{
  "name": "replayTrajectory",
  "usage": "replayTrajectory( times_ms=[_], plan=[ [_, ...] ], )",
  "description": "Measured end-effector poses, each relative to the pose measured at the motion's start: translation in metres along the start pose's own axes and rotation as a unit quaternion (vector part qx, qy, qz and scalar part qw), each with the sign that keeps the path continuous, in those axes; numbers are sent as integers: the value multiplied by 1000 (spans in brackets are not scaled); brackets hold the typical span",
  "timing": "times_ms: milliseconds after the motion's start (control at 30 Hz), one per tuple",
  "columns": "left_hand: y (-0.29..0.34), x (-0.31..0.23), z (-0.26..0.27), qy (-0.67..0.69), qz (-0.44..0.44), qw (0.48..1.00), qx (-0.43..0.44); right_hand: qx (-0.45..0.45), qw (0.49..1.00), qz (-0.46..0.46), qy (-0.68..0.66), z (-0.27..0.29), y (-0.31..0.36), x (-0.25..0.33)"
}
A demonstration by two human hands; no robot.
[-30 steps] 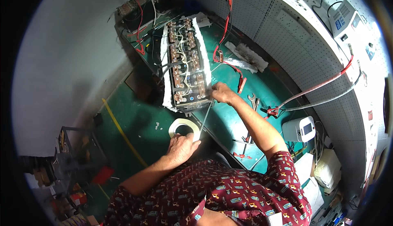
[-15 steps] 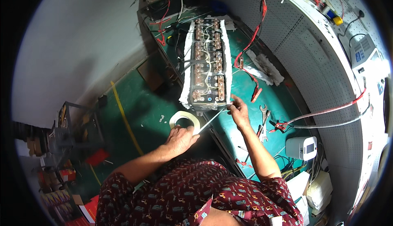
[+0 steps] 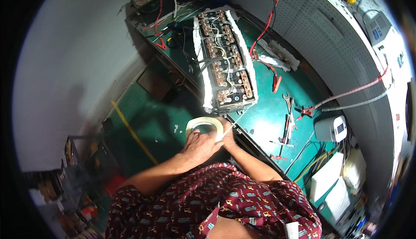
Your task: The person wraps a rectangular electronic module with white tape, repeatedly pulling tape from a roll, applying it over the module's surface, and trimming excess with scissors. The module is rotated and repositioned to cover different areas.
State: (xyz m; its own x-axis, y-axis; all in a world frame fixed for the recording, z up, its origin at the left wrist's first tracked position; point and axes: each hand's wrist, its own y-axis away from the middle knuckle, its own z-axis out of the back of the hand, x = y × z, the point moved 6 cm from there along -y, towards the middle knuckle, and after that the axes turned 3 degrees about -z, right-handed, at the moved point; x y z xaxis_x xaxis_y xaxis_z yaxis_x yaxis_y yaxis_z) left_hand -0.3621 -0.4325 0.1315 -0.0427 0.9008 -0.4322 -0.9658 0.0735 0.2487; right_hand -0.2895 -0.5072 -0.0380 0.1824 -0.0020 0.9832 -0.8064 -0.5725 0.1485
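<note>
My left hand (image 3: 200, 147) is closed around the lower side of a wide pale-yellow tape roll (image 3: 218, 128), in front of the near end of a long battery pack (image 3: 230, 61). From the roll a thin strip of tape (image 3: 238, 119) runs up to the pack's near right corner. Just right of the roll, partly behind it and the strip, is my right hand (image 3: 228, 136); its fingertips are hidden. Copper bars, bolts and thin pale wires line the pack's top, and white padding (image 3: 249, 68) covers its long sides.
On the green bench (image 3: 264, 117) to the right lie wrenches (image 3: 288, 113) and red clamps (image 3: 306, 111) on cables. A white device (image 3: 331, 129) stands beyond them. A perforated panel (image 3: 323, 35) rises at the bench's back. Below left is the green floor with a yellow line (image 3: 134, 131).
My right hand has come down and left from the pack's corner to beside the tape roll. The view has shifted, so the pack appears tilted and further right.
</note>
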Motion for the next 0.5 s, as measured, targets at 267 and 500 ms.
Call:
replayTrajectory(
  times_ms=[267,500],
  plan=[
    [10,38,-6,52,-85,995,-25,-270,941,12,203,42,14,141],
    [7,51,-21,8,-100,995,11,-35,726,-3,687,-65,-80,171]
  ],
)
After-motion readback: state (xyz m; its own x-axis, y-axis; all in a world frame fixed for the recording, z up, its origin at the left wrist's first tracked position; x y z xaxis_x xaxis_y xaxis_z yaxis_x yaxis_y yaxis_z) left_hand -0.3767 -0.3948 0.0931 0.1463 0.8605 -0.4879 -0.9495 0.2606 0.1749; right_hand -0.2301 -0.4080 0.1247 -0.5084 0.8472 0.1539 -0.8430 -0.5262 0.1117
